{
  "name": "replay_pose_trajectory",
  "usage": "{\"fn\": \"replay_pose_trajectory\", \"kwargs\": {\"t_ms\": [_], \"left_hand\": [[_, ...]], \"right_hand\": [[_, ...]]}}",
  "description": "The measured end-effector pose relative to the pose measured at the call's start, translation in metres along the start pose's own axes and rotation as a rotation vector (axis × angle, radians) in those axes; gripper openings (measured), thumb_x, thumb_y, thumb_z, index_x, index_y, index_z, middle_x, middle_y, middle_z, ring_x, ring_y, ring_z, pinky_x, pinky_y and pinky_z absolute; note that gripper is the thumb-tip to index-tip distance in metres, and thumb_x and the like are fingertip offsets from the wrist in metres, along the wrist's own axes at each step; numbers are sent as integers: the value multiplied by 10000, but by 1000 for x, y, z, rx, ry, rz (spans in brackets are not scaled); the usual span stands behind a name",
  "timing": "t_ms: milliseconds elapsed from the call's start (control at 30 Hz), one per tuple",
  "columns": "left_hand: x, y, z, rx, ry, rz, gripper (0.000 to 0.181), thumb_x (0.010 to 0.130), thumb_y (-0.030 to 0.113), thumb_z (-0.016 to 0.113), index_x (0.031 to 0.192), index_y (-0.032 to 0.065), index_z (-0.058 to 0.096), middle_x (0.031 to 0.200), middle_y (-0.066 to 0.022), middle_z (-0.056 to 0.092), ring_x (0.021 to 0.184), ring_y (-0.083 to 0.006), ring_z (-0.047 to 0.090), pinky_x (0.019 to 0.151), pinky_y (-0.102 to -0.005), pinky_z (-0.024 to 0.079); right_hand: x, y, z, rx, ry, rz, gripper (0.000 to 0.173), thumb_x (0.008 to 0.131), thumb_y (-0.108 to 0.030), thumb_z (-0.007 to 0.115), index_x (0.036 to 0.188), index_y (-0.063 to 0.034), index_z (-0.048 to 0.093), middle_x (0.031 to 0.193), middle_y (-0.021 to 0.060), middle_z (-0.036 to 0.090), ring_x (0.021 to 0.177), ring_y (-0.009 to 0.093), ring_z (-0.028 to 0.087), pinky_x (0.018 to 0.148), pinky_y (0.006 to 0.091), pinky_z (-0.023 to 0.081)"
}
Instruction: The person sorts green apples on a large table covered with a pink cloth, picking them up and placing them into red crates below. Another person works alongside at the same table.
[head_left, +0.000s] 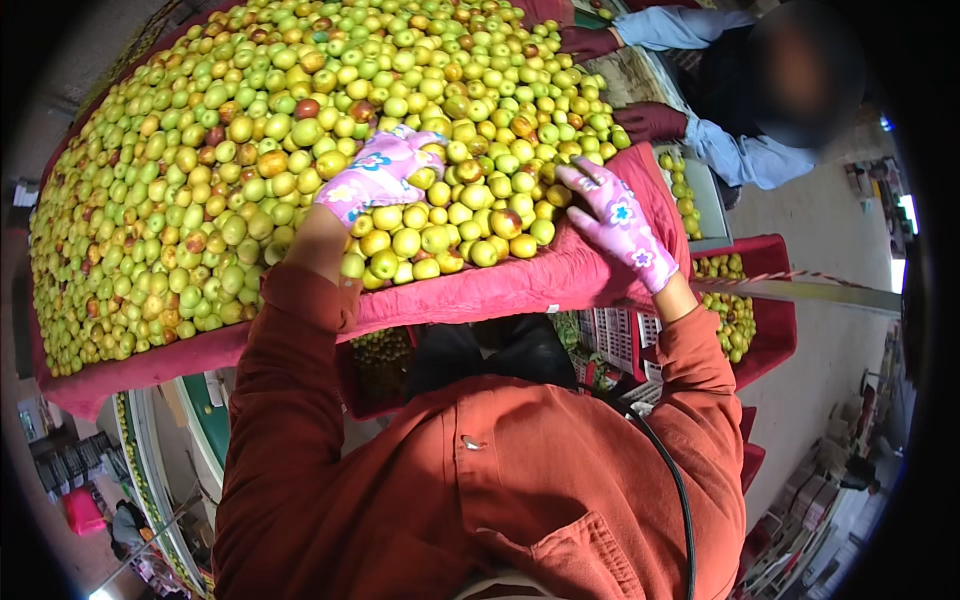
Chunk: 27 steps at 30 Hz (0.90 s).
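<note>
A wide heap of small round green-yellow fruit, some with red-brown patches (247, 187), lies on a table lined with red cloth (465, 289). My left hand (386, 172), in a pink flowered glove, rests on the fruit near the middle of the heap. Its fingers curve over a yellow-green fruit (422, 178); whether they grip it I cannot tell. At the heap's right edge is my right hand (615, 217), in a matching glove, its fingers spread and fingertips touching the fruit beside the cloth's corner.
Across the table at upper right, a co-worker's hands in dark red gloves (652, 122) touch the heap's edge. Red crates of fruit (772, 300) stand at right, near a metal bar (825, 296). Another crate (367, 390) sits below the table. A black cable (679, 480) hangs over my jacket.
</note>
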<state>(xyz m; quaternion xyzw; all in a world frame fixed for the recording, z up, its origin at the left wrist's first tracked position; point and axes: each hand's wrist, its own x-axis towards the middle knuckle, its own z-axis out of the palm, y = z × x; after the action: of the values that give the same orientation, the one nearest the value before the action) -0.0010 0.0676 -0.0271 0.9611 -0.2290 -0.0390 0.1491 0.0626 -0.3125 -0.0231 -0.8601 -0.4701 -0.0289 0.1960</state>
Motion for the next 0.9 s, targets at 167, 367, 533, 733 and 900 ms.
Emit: {"fn": "replay_pose_trajectory", "kwargs": {"t_ms": [167, 367, 533, 733, 900], "left_hand": [[-1, -11, 8, 130, 224, -126, 422, 805, 220, 767, 1214, 159, 682, 1398, -70, 553, 1271, -335, 517, 1066, -446, 421], [1, -24, -3, 231, 387, -368, 515, 888, 251, 712, 1389, 227, 594, 1446, -150, 536, 1321, -369, 486, 1109, -486, 403], [18, 32, -6, 43, 176, 74, 616, 861, 419, 717, 1423, 213, 575, 1487, -125, 506, 1383, -373, 417, 1170, -509, 302], [11, 59, 35, -217, -205, 403, 729, 866, 533, 644, 1520, 270, 457, 1543, -152, 403, 1447, -409, 315, 1199, -590, 162], [16, 77, 19, -109, -240, 164, 730, 895, 569, 604, 1528, 241, 448, 1555, -148, 393, 1471, -378, 287, 1219, -518, 171]], "right_hand": [[-30, 19, 1, 182, 18, 199, 559, 930, -186, 676, 1459, -134, 504, 1515, 232, 428, 1352, 401, 472, 1120, 431, 409], [-30, -13, 2, 21, -155, 70, 490, 960, -312, 637, 1416, -148, 565, 1411, 206, 548, 1265, 386, 546, 1058, 457, 463], [-9, -19, 21, -151, -263, 25, 591, 993, -432, 539, 1520, -185, 435, 1444, 240, 520, 1350, 403, 481, 1133, 478, 378], [20, -9, 46, -33, -237, 17, 857, 842, -472, 729, 1559, -175, 365, 1362, 305, 500, 1238, 450, 523, 1038, 494, 435], [67, 17, 55, 219, -352, 129, 1036, 761, -320, 825, 1615, -252, 244, 1598, 290, 275, 1479, 494, 250, 1213, 519, 258]]}}
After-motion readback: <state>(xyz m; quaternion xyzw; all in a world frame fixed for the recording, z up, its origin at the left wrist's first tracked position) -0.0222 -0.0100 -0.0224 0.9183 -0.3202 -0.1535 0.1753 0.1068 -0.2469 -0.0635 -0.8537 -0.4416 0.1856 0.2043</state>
